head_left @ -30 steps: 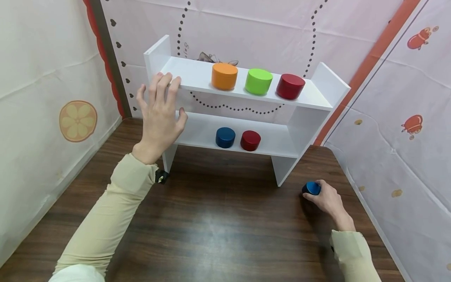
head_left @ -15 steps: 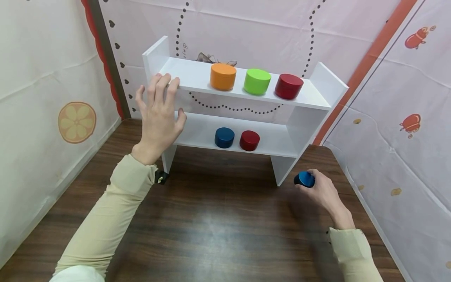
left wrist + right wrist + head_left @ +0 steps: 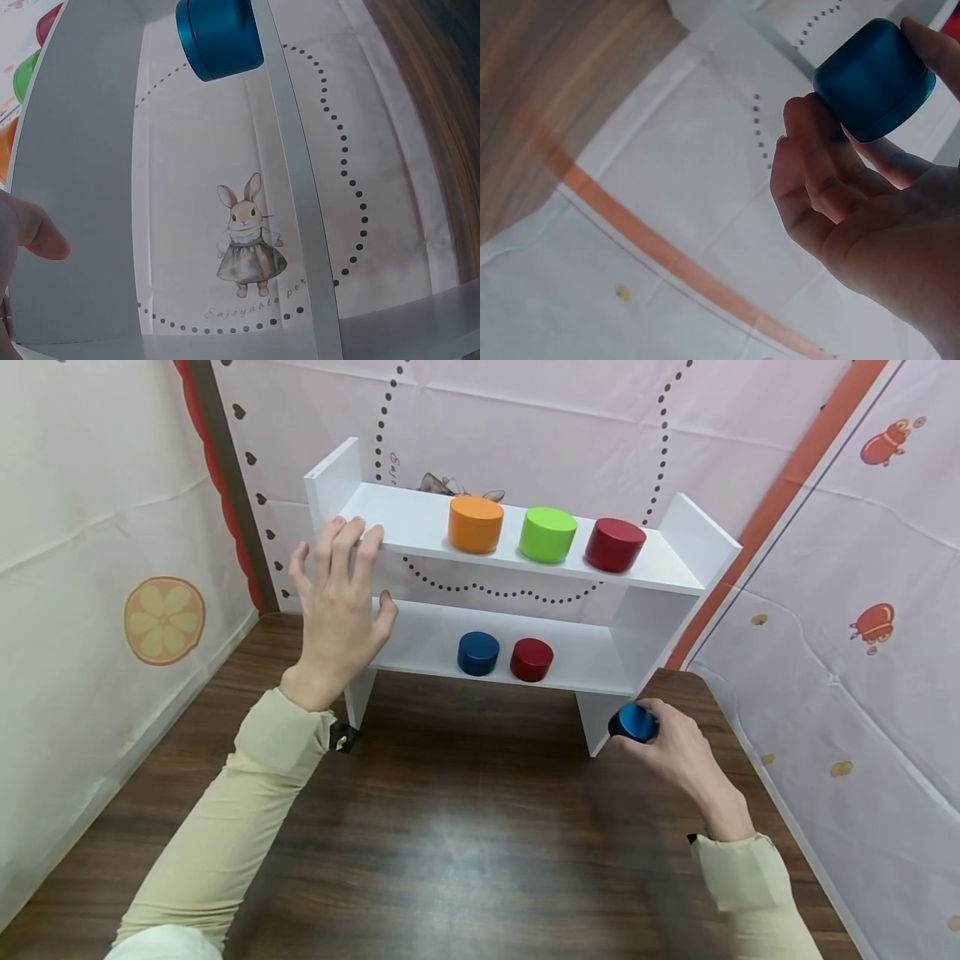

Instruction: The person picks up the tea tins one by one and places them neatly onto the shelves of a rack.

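Observation:
My right hand (image 3: 686, 752) pinches a small round blue tin (image 3: 633, 722) between thumb and fingers, raised beside the right foot of a white two-tier shelf (image 3: 405, 518). In the right wrist view the tin (image 3: 874, 81) sits at the fingertips, other fingers bent beneath it. My left hand (image 3: 337, 610) rests its fingertips on the upper board's front edge near the left end, thumb spread below. On that board stand an orange tin (image 3: 476, 525), a lime green tin (image 3: 547, 535) and a red tin (image 3: 615, 545). The lower board bears another blue tin (image 3: 478, 653) and a smaller red tin (image 3: 532, 660).
The shelf stands at the back of a dark brown wooden table (image 3: 450, 827). Printed cloth (image 3: 540, 427) hangs behind it and along both sides. Upright side panels (image 3: 701, 539) close off the shelf's two ends.
My right hand has lifted the blue tin from the table's right side and carried it up and left, close to the shelf's right foot. The left hand stays in place.

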Available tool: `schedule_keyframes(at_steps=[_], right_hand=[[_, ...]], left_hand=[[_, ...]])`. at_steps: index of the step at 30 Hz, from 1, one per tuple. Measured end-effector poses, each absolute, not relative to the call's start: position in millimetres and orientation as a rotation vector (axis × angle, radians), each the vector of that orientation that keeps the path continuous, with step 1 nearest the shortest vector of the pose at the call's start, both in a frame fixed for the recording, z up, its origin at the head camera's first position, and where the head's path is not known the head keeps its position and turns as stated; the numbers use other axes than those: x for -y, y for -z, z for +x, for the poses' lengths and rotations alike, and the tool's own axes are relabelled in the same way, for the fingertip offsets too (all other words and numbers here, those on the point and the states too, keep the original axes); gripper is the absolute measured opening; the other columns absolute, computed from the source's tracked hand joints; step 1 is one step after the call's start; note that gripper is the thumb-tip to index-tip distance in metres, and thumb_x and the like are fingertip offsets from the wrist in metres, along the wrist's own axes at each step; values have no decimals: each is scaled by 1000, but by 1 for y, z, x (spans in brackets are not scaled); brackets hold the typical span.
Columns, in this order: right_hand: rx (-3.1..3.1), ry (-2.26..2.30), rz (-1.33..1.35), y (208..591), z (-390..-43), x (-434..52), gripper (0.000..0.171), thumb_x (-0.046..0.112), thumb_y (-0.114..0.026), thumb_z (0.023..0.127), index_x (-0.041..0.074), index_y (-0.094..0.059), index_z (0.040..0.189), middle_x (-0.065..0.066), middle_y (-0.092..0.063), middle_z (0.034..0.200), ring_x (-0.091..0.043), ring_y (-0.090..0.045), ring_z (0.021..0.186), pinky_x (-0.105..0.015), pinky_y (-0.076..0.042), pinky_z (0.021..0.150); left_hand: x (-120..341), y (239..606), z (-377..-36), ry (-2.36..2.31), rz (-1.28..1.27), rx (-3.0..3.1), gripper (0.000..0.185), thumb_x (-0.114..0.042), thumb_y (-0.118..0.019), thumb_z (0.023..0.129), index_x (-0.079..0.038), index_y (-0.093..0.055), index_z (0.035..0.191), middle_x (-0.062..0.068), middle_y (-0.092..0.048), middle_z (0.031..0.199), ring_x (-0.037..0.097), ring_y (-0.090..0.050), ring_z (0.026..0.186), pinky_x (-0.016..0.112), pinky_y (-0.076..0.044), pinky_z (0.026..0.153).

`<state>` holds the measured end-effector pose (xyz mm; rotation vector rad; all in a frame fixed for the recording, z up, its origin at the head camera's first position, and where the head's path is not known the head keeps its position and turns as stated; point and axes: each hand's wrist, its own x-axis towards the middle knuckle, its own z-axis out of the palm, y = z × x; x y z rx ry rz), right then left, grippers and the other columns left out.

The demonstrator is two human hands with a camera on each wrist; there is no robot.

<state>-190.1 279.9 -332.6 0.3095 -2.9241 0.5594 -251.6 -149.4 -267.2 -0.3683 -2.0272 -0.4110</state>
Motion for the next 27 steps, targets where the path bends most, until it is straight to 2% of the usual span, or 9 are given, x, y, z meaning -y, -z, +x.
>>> schedule_keyframes(at_steps=[17,27], right_hand=[[2898,-589,399,296,-199,-250,68,36,-73,83,0,-46,135,-23,-55,129,-40,-57,109,-59,-49,91],[2878,-625,460,284,-216,-229,68,32,-73,82,2,-45,136,-22,-53,131,-39,-54,112,-58,-50,90]], left_hand=[[150,267,-250,409,-373,2034,68,-8,-61,77,-11,-40,141,13,-40,146,28,-26,142,59,-12,112],[151,268,-251,404,-375,2026,69,-7,-62,76,-12,-40,141,12,-40,146,28,-26,143,59,-12,111]])
